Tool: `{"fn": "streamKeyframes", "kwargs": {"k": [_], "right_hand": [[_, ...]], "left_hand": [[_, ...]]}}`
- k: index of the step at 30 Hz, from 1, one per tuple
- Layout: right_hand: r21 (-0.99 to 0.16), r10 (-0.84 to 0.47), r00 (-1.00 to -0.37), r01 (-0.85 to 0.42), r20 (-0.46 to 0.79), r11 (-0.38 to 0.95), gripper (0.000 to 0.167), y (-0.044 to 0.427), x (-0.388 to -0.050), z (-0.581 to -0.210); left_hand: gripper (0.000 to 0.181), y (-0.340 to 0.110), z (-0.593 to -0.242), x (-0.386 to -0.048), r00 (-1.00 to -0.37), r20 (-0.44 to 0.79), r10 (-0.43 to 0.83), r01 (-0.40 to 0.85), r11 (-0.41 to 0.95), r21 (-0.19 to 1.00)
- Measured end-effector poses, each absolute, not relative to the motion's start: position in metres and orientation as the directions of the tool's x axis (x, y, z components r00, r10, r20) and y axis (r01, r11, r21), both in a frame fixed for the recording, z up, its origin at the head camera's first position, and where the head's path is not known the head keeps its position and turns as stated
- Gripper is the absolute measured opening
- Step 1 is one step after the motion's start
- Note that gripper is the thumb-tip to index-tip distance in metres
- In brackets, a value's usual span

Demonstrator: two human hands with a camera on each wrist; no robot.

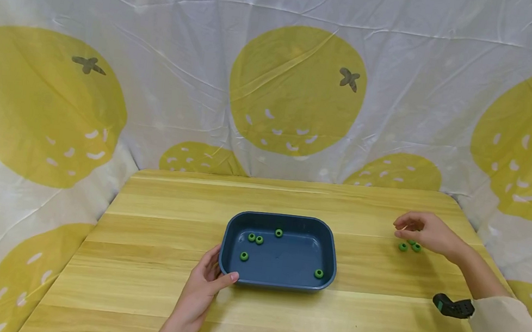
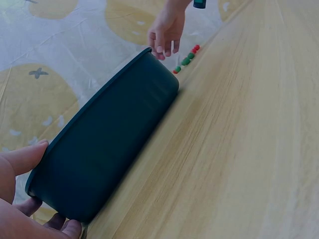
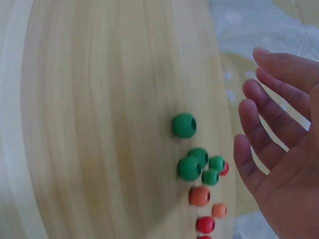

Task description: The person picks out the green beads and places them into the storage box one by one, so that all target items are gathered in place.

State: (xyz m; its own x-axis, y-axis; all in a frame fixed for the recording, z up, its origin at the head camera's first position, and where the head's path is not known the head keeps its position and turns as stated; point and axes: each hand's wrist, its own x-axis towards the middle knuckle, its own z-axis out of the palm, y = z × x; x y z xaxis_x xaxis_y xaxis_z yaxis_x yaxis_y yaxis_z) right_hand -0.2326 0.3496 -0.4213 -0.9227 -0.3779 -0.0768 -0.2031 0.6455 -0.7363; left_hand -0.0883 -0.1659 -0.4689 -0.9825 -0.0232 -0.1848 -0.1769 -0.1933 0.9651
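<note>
1. My left fingers [image 2: 73, 229] pinch the tub [image 1: 279, 263] at its near-left corner, likely to steady it.
2. Five green beads [image 1: 244, 256] sit inside.
3. My right fingers [image 3: 260, 132], spread, nothing held, hover by loose beads [image 1: 403, 247] on the surface [image 1: 356, 329], right of the tub; easy reach, presumably.

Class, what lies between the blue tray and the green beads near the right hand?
The head view shows only bare table between the tray and those beads.
</note>
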Motion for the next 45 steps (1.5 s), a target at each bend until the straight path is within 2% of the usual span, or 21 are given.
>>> {"fn": "streamKeyframes", "kwargs": {"k": [24, 32, 45], "right_hand": [[-0.694, -0.253, -0.965, -0.134, -0.071, 0.707, 0.035, 0.401, -0.208, -0.452], [-0.682, -0.218, -0.971, -0.095, -0.097, 0.725, 0.037, 0.404, -0.204, -0.459], [-0.644, -0.188, -0.981, -0.112, -0.05, 0.757, 0.045, 0.397, -0.204, -0.475]], "left_hand": [[0.082, -0.166, -0.468, -0.088, -0.981, -0.193, -0.025, -0.185, -0.188, 0.965], [0.082, -0.165, -0.468, -0.088, -0.982, -0.188, -0.017, -0.181, -0.21, 0.961], [0.081, -0.167, -0.47, -0.089, -0.979, -0.204, -0.024, -0.195, -0.197, 0.961]]}}
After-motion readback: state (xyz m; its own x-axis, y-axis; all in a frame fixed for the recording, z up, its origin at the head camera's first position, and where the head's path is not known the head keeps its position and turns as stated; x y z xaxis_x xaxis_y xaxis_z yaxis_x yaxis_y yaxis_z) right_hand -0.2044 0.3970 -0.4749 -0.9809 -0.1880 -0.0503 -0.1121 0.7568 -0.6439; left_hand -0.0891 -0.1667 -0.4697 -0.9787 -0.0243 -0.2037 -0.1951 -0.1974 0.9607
